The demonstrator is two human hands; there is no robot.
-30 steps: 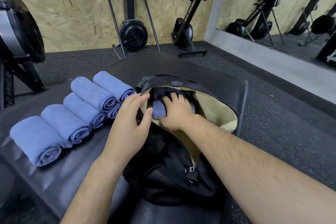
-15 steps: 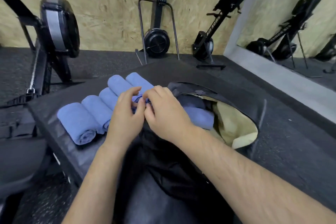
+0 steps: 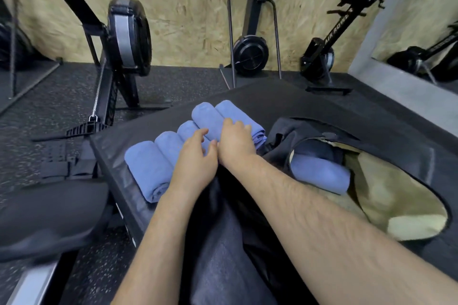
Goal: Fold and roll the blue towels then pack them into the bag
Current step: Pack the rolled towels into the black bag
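Outside, five rolled towels (image 3: 146,168) are aligned far-left to near-right, a sixth crosswise in the bag (image 3: 401,195); the farthest roll (image 3: 229,109) is gripped by the right hand (image 3: 235,142), the left hand (image 3: 195,160) held slack.

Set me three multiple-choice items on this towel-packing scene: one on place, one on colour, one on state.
1. The row of rolled towels lies: A) left of the bag B) inside it C) on the floor.
2. The bag's lining is: A) red B) tan C) white.
3. The bag is: A) zipped shut B) open, a towel roll inside C) folded flat.
Key: 1 A, they line the black pad beside it; 2 B, tan shows in its mouth; 3 B, the mouth gapes.
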